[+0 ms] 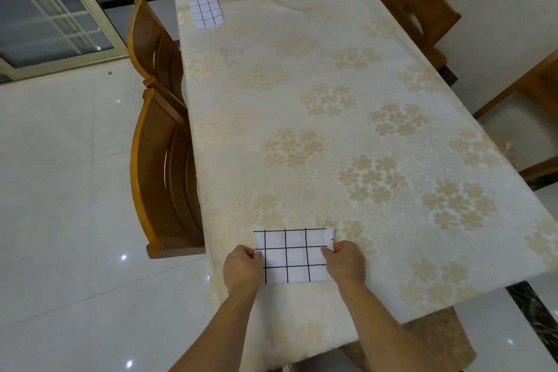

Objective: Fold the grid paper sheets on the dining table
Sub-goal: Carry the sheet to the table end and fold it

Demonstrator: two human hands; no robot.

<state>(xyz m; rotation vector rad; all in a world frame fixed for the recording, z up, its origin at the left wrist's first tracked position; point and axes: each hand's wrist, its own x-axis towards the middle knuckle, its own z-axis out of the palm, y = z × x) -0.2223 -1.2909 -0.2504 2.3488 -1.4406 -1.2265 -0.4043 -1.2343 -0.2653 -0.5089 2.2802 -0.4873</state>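
Grid sheet (293, 255) between 2 pinching hands

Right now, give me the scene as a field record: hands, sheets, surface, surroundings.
left_hand: left hand pinches the near sheet's left edge
right_hand: right hand pinches its right edge
near_sheet: grid paper sheet, near table edge, held in both grips
far_sheet: second grid sheet, flat at the far left corner, untouched
surface: dining table under a cream floral cloth
surroundings: wooden chairs along the left side, more on the right
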